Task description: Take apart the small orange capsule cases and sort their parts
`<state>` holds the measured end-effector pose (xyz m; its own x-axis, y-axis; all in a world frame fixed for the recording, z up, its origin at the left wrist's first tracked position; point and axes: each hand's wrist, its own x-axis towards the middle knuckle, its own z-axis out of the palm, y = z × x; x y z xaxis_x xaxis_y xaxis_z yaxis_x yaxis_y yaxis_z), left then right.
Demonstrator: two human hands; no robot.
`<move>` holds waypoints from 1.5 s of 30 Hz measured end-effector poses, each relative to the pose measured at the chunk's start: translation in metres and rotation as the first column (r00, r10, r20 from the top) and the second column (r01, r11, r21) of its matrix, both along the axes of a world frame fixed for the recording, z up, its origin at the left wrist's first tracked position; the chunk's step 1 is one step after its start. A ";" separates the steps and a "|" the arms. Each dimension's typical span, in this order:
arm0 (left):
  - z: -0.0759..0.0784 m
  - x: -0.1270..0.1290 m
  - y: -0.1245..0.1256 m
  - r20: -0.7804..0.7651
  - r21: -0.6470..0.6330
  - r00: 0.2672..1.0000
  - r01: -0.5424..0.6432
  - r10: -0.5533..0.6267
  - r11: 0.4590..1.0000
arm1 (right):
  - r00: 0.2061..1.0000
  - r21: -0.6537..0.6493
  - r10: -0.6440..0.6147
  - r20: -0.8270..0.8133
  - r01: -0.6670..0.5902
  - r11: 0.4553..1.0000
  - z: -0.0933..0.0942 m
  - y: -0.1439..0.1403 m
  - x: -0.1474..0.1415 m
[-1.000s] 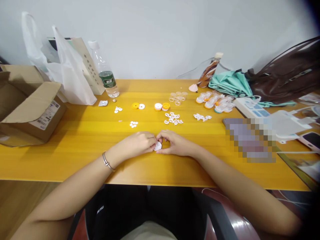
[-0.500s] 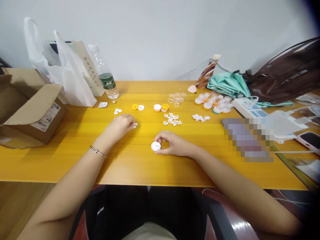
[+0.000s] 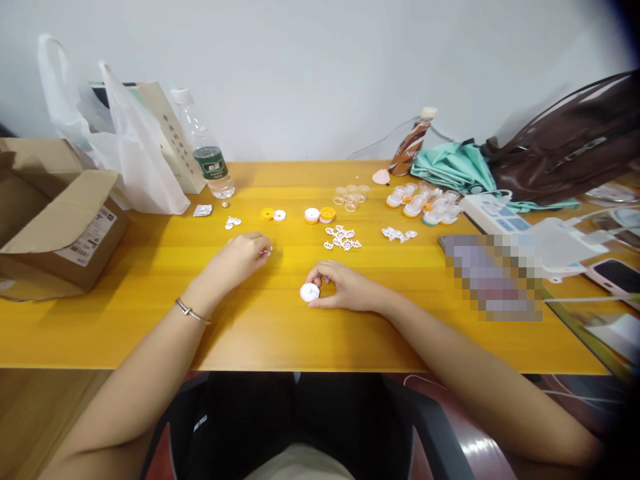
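Observation:
Just above the yellow wooden table, my right hand (image 3: pixel 336 283) grips a small round white plastic disc (image 3: pixel 309 293) by its edge, between thumb and fingers. My left hand (image 3: pixel 247 253) is closed in a pinch low over the table, with a small white plastic piece (image 3: pixel 269 251) at its fingertips, mostly hidden. Behind the left hand lie a few small white pieces (image 3: pixel 231 223). Yellow and white round parts (image 3: pixel 267 214) lie farther back, beside a second group of round cases (image 3: pixel 313 215). White openwork pieces (image 3: pixel 341 238) are spread beyond my right hand.
At the left stand a cardboard box (image 3: pixel 55 233), a white plastic bag (image 3: pixel 143 160) and a water bottle (image 3: pixel 210 160). Clear rings (image 3: pixel 351 197) and clear-topped parts (image 3: pixel 425 201) lie at the back right. A power strip (image 3: pixel 493 213), blurred-out flat object (image 3: pixel 490 277) and brown bag (image 3: pixel 565 147) are at right.
The left fingers have drawn in around the small white piece, less of which shows now. The right hand keeps its hold on the disc. The whole view has shifted slightly.

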<state>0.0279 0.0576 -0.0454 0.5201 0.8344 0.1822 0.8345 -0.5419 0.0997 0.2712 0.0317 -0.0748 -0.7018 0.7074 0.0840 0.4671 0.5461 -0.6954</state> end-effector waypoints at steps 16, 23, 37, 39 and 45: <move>-0.013 0.043 -0.029 0.350 -0.215 0.831 0.520 -0.432 0.826 | 1.000 -0.015 -0.003 -0.027 0.002 1.000 -0.004 0.003 0.001; -0.020 0.047 -0.029 0.292 -0.098 0.834 0.514 -0.469 0.852 | 0.999 -0.073 -0.024 -0.031 0.021 0.997 -0.001 0.003 -0.001; -0.020 0.049 -0.033 -0.021 0.152 0.842 0.535 -0.538 0.831 | 0.999 -0.063 -0.012 -0.037 0.009 0.998 -0.005 0.006 0.000; -0.020 0.051 -0.033 -0.031 0.155 0.838 0.543 -0.545 0.826 | 0.999 -0.058 -0.003 -0.036 0.001 0.998 -0.006 0.006 0.000; -0.019 0.050 -0.033 0.099 0.174 0.845 0.506 -0.526 0.845 | 0.999 -0.052 -0.008 -0.033 0.006 0.999 -0.004 0.005 0.000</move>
<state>0.0779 0.0245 -0.0644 0.8294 0.4141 0.3749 0.4135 -0.9064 0.0863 0.2713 0.0367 -0.0788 -0.6941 0.7164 0.0706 0.4469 0.5057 -0.7380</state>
